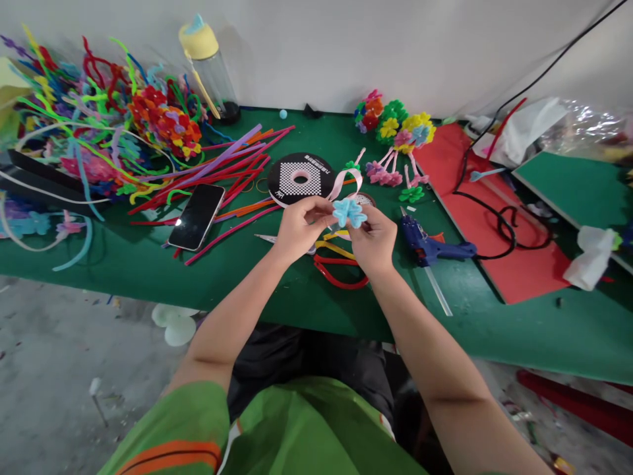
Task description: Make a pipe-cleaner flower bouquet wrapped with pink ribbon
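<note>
From here I see the left hand and right hand both pinching the light-blue fuzzy flower over the table, near the red-handled scissors. Uneven pulling between those 2 grips could bend its petals.

The flower is pale-blue, the spool checkered.

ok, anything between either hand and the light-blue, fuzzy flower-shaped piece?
Nothing visible: left hand and right hand both have fingers at the light-blue, fuzzy flower-shaped piece. The narrow pale-pink ribbon loop rises beyond it.
</note>
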`<state>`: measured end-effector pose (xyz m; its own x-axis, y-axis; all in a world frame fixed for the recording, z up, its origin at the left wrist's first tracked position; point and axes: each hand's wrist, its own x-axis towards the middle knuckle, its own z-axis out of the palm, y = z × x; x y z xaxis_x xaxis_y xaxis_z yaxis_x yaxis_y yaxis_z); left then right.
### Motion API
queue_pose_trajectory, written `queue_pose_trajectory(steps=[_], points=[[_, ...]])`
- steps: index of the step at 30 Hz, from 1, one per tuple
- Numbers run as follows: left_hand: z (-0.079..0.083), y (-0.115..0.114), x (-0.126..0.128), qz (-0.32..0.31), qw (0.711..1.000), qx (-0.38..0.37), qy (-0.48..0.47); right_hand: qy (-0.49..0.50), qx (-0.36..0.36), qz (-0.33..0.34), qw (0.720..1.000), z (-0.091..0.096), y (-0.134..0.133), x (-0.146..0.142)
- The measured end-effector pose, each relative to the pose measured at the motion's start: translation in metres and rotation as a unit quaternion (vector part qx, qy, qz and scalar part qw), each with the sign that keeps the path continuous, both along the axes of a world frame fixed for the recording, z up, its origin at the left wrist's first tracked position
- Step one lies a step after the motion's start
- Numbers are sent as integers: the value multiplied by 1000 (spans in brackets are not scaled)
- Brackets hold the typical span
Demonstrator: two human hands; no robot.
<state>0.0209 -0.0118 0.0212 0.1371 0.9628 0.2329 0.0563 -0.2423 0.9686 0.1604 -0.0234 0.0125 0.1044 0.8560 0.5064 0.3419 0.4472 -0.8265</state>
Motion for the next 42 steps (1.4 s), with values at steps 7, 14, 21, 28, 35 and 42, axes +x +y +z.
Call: queue_pose_trajectory(steps=[7,14,21,28,35,42], points=[[-1,-7,6,-23,996,59,62,144,-34,18,989,-18,7,-1],[-9,-10,12,30,985,123,120,179,-52,22,982,-23,7,-6],[-13,-11,16,-74,993,-59,-65,129,-84,-6,988,-18,2,-3],[-12,-11,21,-110,955,-154,-228,124,-79,20,989,-12,0,-3],[-6,-9,18,-119,934,-196,-274,76,-59,57,994,1,-1,2],[-6,-7,9,-234,905,-224,-276,125,-58,135,981,0,4,6]])
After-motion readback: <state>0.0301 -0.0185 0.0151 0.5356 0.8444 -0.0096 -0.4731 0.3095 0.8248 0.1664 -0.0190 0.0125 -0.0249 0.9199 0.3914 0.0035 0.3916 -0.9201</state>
